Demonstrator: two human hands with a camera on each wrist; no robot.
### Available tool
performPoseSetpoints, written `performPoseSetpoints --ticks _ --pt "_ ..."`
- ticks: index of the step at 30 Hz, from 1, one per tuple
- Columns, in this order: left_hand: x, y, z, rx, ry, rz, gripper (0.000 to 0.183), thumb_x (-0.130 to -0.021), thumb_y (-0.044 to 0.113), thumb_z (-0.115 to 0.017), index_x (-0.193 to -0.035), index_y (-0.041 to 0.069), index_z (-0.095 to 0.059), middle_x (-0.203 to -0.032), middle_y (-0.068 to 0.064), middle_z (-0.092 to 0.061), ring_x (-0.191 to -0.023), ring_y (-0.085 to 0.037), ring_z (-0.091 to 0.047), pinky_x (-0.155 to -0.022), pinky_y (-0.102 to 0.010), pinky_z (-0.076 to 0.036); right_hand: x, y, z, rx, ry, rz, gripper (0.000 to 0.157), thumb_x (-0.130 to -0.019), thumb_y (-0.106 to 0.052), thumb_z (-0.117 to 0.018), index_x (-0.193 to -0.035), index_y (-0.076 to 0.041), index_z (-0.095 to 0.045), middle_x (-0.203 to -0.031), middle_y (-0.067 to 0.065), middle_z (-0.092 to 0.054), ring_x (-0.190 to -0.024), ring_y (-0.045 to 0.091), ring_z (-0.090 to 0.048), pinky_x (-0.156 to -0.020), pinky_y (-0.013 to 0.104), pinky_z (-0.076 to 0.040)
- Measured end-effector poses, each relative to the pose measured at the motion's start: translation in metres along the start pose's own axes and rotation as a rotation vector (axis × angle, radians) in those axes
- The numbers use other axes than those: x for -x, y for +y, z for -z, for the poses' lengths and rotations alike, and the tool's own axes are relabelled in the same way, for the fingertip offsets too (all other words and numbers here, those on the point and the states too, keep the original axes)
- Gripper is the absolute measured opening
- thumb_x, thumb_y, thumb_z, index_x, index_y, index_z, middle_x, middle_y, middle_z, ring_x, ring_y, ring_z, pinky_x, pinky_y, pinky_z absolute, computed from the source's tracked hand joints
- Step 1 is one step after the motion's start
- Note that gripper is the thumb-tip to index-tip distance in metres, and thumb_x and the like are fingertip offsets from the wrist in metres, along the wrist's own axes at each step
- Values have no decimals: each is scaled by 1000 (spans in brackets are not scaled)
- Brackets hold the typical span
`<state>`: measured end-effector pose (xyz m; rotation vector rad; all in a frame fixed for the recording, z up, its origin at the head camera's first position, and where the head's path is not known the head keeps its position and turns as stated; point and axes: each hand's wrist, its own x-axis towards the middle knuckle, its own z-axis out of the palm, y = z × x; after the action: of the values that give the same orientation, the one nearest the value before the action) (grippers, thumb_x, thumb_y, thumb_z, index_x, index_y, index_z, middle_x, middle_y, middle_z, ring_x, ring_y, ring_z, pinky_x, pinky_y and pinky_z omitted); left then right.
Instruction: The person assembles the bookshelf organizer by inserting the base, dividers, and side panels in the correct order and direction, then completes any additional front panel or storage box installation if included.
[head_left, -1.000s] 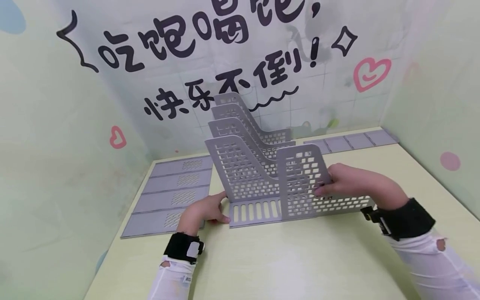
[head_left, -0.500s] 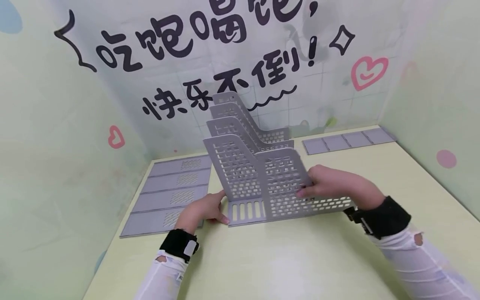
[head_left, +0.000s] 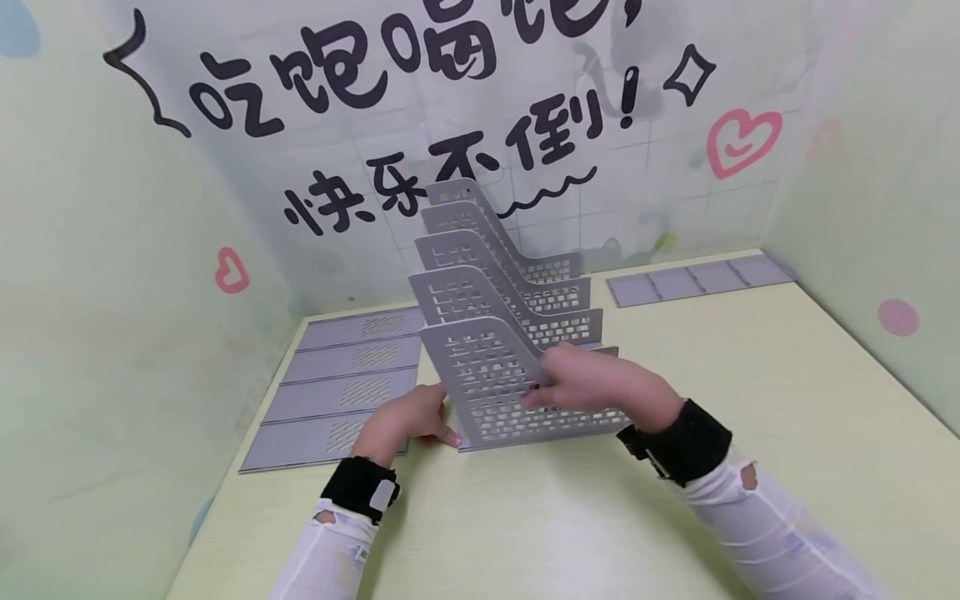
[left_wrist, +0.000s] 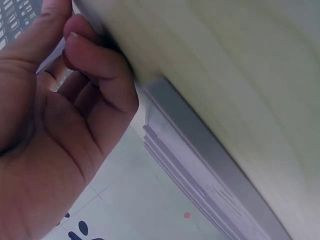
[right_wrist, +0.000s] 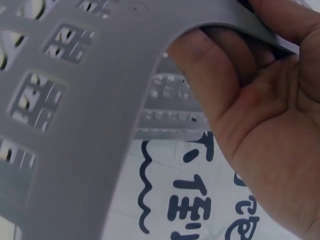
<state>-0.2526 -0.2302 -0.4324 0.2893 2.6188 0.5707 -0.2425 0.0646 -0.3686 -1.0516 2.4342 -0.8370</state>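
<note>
A grey perforated divider panel (head_left: 487, 375) of a file rack stands upright at the front of the rack, its lower edge along the front of the base. My right hand (head_left: 581, 379) grips the panel's sloping curved edge, thumb on the near face; in the right wrist view the fingers (right_wrist: 210, 65) go behind that edge. Several matching panels (head_left: 450, 287) stand behind in a row. At the base's front left corner my left hand (head_left: 408, 421) holds the base edge between thumb and fingers. In the left wrist view its fingers (left_wrist: 107, 70) are curled at that corner.
Flat grey slatted panels (head_left: 307, 437) lie side by side on the table left of the rack. A row of smaller grey panels (head_left: 678, 286) lies at the back right. A printed wall sheet (head_left: 637, 192) stands behind the pale table (head_left: 555, 533).
My right hand has moved the front panel leftward across the base until it lines up with the panels behind, covering the base slots. My left hand has stayed at the corner.
</note>
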Motion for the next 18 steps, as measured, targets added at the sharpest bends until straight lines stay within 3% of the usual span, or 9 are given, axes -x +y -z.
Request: performPoseSetpoints --ticks 2,5,9,18 --pt "1 0 0 22 -1 -25 70 -77 16 -96 -138 7 -61 -71 -2 -58 -54 -15 -55 -54 -26 -46 -6 -4 -3 3 -7 9 49 -103 -24 -71 -62 -22 -46 -57 -11 -31 -51 6 -27 -53 21 -27" --pt "0 -2 -1 85 -18 -87 48 -77 9 -96 -117 4 -69 -69 2 -54 -51 -13 -49 -49 -23 -43 -13 -10 -6 2 -12 5 45 -102 -23 -72 -63 -18 -52 -57 -10 -32 -51 6 -28 -53 21 -27" --pt "-2 -2 -1 143 -33 -114 42 -76 5 -94 -111 3 -70 -66 3 -52 -48 -12 -46 -46 -23 -40 -16 -14 -8 0 -16 -6 38 -102 -22 -72 -68 -10 -60 -58 -10 -35 -51 6 -31 -52 21 -28" --pt "0 4 1 135 -39 -29 36 -76 3 -93 -103 5 -69 -71 1 -54 -51 -14 -49 -49 -25 -43 -15 -15 -9 2 -9 -5 31 -103 -23 -72 -77 -5 -69 -59 -10 -38 -53 7 -33 -53 21 -30"
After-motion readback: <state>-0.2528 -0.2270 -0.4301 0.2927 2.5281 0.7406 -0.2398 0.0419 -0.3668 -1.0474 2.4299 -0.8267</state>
